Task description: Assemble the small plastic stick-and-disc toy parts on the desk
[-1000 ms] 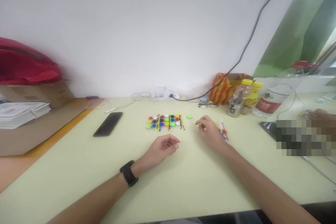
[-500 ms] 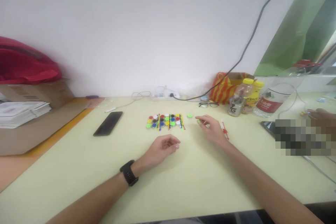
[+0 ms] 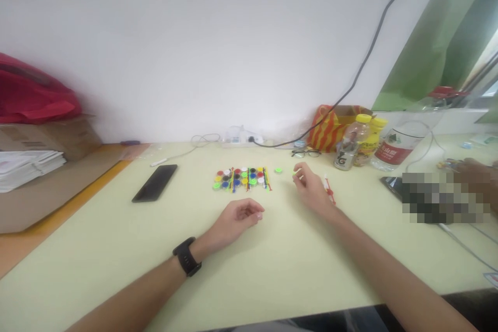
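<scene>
Rows of small round discs (image 3: 237, 180) in red, white, yellow, green, blue and black lie on the table, with thin coloured sticks (image 3: 266, 179) between groups of them. Right of the rows lies a single green disc (image 3: 278, 170). My right hand (image 3: 309, 187) is just beyond it, fingertips pinched on a green disc (image 3: 294, 173) that is mostly hidden. My left hand (image 3: 239, 220) rests in front of the rows, fingers curled and thumb against the index fingertip; whether anything sits in that pinch is too small to tell. A red and white stick (image 3: 329, 191) lies behind my right wrist.
A phone (image 3: 154, 183) lies to the left. Glasses (image 3: 305, 153), bottles (image 3: 347, 145) and a striped bag (image 3: 324, 127) stand along the back right. Papers (image 3: 29, 168) and a cardboard box (image 3: 50, 134) are far left. Another person's hand (image 3: 476, 176) shows at the right edge.
My right hand has lifted slightly, away from the lone green disc, its fingers more curled. My left hand stays nearly still. The whole view has shifted a little.
</scene>
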The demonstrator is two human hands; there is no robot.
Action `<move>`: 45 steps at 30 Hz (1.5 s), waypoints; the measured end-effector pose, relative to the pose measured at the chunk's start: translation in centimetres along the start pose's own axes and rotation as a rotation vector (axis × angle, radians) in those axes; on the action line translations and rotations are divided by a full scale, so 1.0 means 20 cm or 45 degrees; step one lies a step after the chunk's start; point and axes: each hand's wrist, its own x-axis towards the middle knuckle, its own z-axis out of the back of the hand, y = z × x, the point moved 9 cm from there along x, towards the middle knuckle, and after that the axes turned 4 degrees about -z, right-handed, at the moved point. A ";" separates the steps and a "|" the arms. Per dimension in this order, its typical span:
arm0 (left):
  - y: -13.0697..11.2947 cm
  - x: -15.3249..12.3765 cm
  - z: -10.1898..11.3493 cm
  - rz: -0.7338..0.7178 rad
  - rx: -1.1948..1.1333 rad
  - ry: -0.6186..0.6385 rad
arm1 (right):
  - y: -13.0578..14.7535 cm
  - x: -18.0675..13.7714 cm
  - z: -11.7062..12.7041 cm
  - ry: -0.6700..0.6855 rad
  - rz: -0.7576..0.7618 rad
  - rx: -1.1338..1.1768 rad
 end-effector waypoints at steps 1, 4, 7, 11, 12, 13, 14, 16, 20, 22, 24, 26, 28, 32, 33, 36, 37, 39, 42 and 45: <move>0.00 0.00 0.00 -0.001 0.005 0.001 | -0.01 0.00 0.00 -0.008 0.001 0.003; -0.01 0.00 0.00 -0.007 0.016 0.001 | -0.01 0.00 0.00 -0.050 0.061 -0.049; -0.01 0.00 0.00 -0.007 0.019 -0.001 | -0.01 0.01 -0.03 -0.055 0.125 -0.106; 0.00 0.00 0.00 -0.001 0.023 0.001 | -0.03 0.01 -0.08 -0.011 0.160 -0.149; 0.00 0.00 0.00 -0.003 0.023 0.004 | -0.03 0.01 -0.09 0.001 0.165 -0.160; 0.00 0.00 0.00 -0.006 0.024 0.006 | -0.03 0.01 -0.10 0.013 0.168 -0.170; 0.00 0.00 0.00 -0.009 0.026 0.007 | -0.03 0.01 -0.10 0.024 0.170 -0.179; 0.00 0.00 0.00 -0.011 0.029 0.008 | -0.03 0.01 -0.11 0.042 0.169 -0.193; 0.00 0.01 0.00 -0.021 0.023 0.006 | -0.02 0.01 -0.12 0.078 0.159 -0.214; 0.01 0.01 0.00 -0.024 0.018 0.005 | -0.03 0.01 -0.12 0.091 0.148 -0.222; 0.01 0.01 0.00 -0.027 0.012 0.009 | -0.03 0.02 -0.12 0.097 0.133 -0.231; 0.01 0.01 0.00 -0.031 0.007 0.016 | -0.03 0.02 -0.13 0.102 0.122 -0.241; 0.01 0.01 0.00 -0.030 0.005 0.017 | -0.03 0.02 -0.13 0.110 0.118 -0.251; 0.00 0.01 0.00 -0.020 -0.003 0.011 | -0.02 0.02 -0.13 0.117 0.111 -0.269; 0.00 0.01 0.00 -0.019 -0.004 0.012 | -0.02 0.02 -0.13 0.117 0.109 -0.273; 0.00 0.01 -0.01 -0.027 0.001 0.016 | -0.02 0.02 -0.13 0.124 0.113 -0.279; -0.01 0.01 -0.01 -0.030 0.004 0.018 | -0.02 0.02 -0.13 0.127 0.116 -0.279; -0.01 0.01 -0.01 -0.029 0.008 0.016 | -0.01 0.02 -0.14 0.132 0.118 -0.279; -0.01 0.01 0.00 -0.012 0.008 0.002 | 0.00 0.02 -0.13 0.130 0.109 -0.281; -0.01 0.01 0.01 -0.014 0.010 -0.015 | 0.02 0.03 -0.11 0.118 0.087 -0.281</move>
